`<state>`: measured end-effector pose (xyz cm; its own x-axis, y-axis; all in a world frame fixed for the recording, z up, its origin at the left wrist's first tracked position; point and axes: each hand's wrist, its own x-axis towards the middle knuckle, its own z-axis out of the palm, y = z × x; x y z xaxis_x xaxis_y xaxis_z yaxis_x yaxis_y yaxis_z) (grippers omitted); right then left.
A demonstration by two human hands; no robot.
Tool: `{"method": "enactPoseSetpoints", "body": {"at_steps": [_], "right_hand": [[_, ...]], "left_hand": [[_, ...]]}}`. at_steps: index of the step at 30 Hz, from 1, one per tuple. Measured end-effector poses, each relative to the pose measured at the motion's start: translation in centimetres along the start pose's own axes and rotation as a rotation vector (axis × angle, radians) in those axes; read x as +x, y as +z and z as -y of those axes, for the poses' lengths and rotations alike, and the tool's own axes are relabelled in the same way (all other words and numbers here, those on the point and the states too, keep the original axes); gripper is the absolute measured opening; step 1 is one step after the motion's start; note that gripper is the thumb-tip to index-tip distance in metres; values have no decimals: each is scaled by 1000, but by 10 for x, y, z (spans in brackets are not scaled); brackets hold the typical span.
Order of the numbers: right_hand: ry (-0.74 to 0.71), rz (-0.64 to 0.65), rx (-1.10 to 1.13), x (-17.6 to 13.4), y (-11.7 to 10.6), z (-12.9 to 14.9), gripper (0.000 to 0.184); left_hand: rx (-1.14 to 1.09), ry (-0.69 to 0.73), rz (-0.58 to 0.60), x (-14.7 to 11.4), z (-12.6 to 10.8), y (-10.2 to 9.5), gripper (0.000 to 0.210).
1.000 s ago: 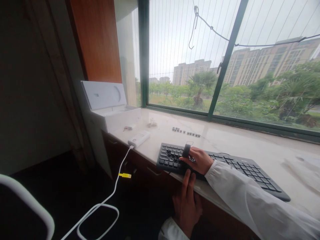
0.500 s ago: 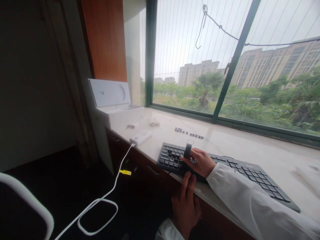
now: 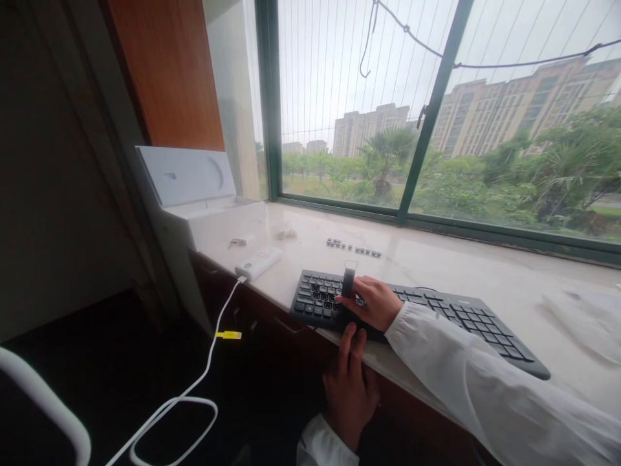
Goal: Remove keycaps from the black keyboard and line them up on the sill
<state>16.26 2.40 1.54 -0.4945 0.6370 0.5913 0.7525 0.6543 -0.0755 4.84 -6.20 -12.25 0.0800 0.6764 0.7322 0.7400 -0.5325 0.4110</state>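
Note:
A black keyboard (image 3: 488, 323) lies along the front edge of the counter, with several keycaps off its left part. Over that part, my right hand (image 3: 377, 301) is closed around a black keycap puller (image 3: 348, 282). The puller stands upright with a wire loop at its top end; its lower end is hidden by my fingers and the dark keys. My left hand (image 3: 350, 391) is below the counter edge, two fingers stretched up to the keyboard's front edge. Behind the keyboard sit several loose keycaps (image 3: 367, 251) in a row.
A white power bank (image 3: 258, 263) with a white cable (image 3: 212, 353) lies left of the keyboard. Beyond it stand an opened white box (image 3: 220, 223) and a small item (image 3: 237, 243). Clear plastic wrap (image 3: 582, 317) lies at right. A window (image 3: 339, 129) closes the back.
The whole view has shifted, so the scene sits further left and slightly higher. My right hand keeps the keycap puller over the same part of the keyboard; my left hand stays at its edge.

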Motion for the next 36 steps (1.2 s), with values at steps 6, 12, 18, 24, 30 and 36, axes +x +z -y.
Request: {"method": "enactPoseSetpoints", "body": {"at_steps": [6, 12, 18, 24, 30, 36], "right_hand": [[-8, -19, -6, -1, 1, -1, 30], [-7, -19, -2, 0, 1, -1, 29], [-10, -20, -1, 0, -1, 0, 30], [9, -10, 4, 1, 1, -1, 30], [23, -20, 9, 0, 2, -3, 32], [41, 8, 55, 0, 2, -4, 33]], "left_hand": [[-26, 3, 39, 1, 0, -6, 69], [-14, 7, 46, 0, 1, -5, 70], [-30, 0, 15, -3, 1, 0, 68], [-44, -6, 26, -2, 1, -1, 68], [-50, 3, 37, 0, 1, -5, 69], [-23, -4, 49, 0, -1, -6, 71]]}}
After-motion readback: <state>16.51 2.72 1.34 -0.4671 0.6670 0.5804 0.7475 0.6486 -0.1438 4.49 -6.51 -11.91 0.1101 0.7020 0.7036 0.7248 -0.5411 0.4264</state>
